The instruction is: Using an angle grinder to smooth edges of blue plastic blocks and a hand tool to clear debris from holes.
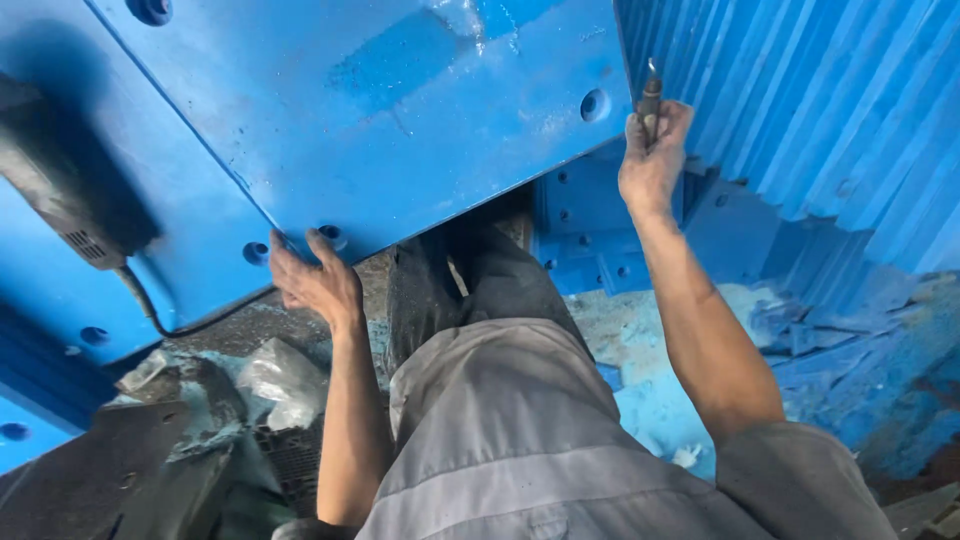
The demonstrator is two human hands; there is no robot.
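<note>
blue plate [380,110] (scuffed), grey trousers [520,430]

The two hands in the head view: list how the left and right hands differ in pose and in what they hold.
The left hand lies spread and low on the edge of the blue panel, holding nothing; the right hand is raised higher at the panel's corner, fist closed round a thin dark tool. Both are bare and grimy.

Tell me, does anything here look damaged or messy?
Yes. The blue panel has scraped, patchy paint near its top, and blue paint flakes litter the ground beside the person's leg. A power tool lies loose on the panel, its cord trailing off.
</note>
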